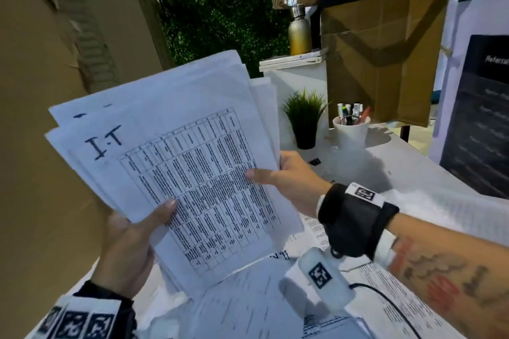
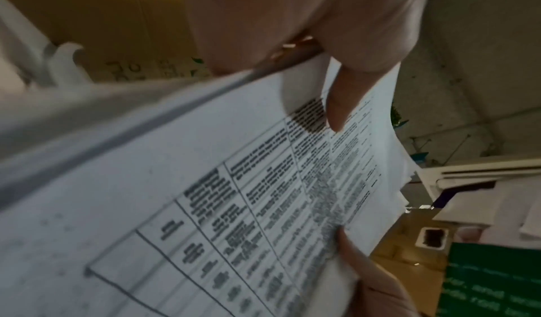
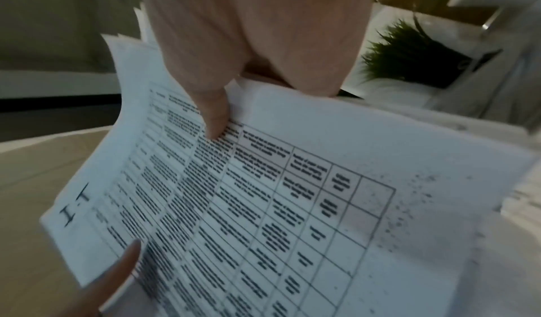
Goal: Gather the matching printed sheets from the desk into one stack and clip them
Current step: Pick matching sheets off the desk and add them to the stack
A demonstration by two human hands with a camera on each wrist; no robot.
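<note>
A stack of printed sheets [image 1: 192, 173] is held up in the air above the desk, its edges fanned and uneven. The top sheet shows a dense table and a handwritten "I.T". My left hand [image 1: 154, 217] grips the lower left edge, thumb on top [image 2: 336, 106] and fingers hidden beneath. My right hand [image 1: 275, 170] grips the right edge, thumb [image 3: 213, 118] pressed on the table print. More printed sheets [image 1: 261, 300] lie loose on the desk under the stack. A small black object [image 1: 315, 161], perhaps a binder clip, lies on the desk behind my right hand.
A potted green plant [image 1: 304, 115] and a white cup of pens [image 1: 349, 129] stand at the back of the desk. A metal bottle [image 1: 299, 33] stands on a white shelf. Cardboard boxes [image 1: 55, 91] wall the left side. A dark sign [image 1: 479, 118] stands at right.
</note>
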